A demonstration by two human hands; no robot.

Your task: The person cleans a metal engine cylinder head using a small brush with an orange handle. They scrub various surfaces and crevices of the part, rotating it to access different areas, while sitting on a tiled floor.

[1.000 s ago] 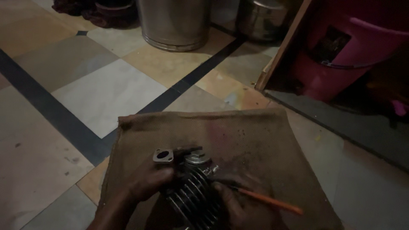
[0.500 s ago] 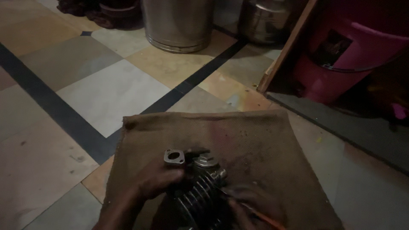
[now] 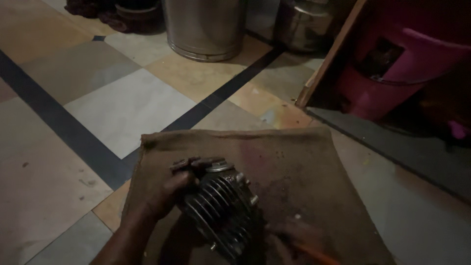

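Note:
A dark finned metal engine cylinder (image 3: pixel 223 211) lies tilted on a brown burlap sack (image 3: pixel 294 162) spread on the tiled floor. My left hand (image 3: pixel 169 194) grips its left side near the flanged port at the top. My right hand (image 3: pixel 284 235) is dim and low in the frame beside the cylinder's right side, holding a thin orange-handled tool (image 3: pixel 314 252) whose end runs off the bottom edge.
Two steel drums (image 3: pixel 206 27) (image 3: pixel 301 24) stand at the back. A wooden board (image 3: pixel 331 54) leans beside a magenta plastic tub (image 3: pixel 397 73) at the right. The tiled floor (image 3: pixel 127 105) has dark strips.
The cylinder has turned so its fins face more to the left and its top tilts away. My right hand and the orange tool have slid lower, toward the bottom edge.

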